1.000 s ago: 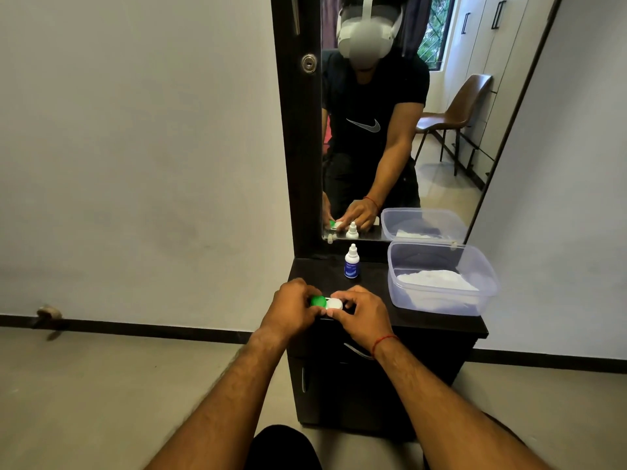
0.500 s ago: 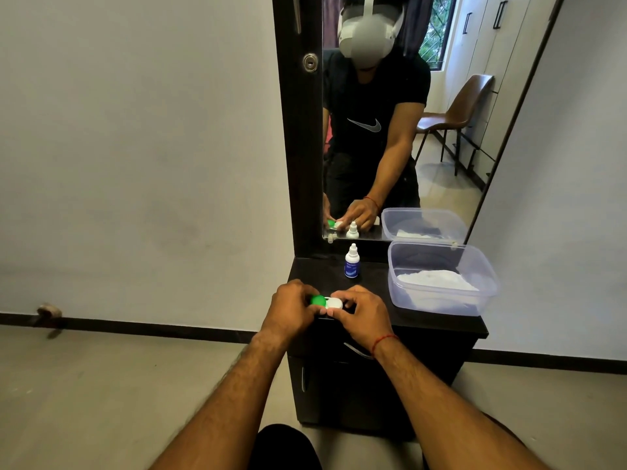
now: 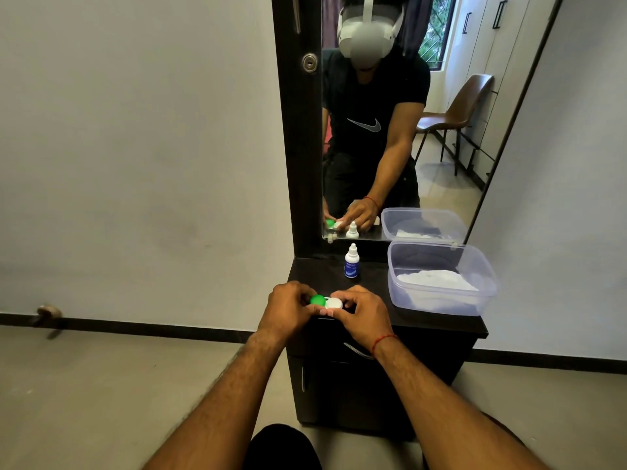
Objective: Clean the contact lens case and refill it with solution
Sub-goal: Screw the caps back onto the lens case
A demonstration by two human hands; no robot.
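Green cap (image 3: 317, 299) and white cap (image 3: 334, 303) sit side by side on the contact lens case (image 3: 325, 302), which is held at the front edge of the dark table (image 3: 373, 276), in the lower middle of the frame. Whether it rests on the tabletop cannot be told. The left hand (image 3: 288, 308) curls its fingers round the green-capped end. The right hand (image 3: 364, 312), a red thread (image 3: 383, 340) at its wrist, pinches the white-capped end. Just above them in the frame, a small white solution bottle (image 3: 352, 262) with a blue label stands upright near the foot of the mirror (image 3: 441, 157). At the right, a clear plastic container (image 3: 441, 301) holding something white rests on the table.
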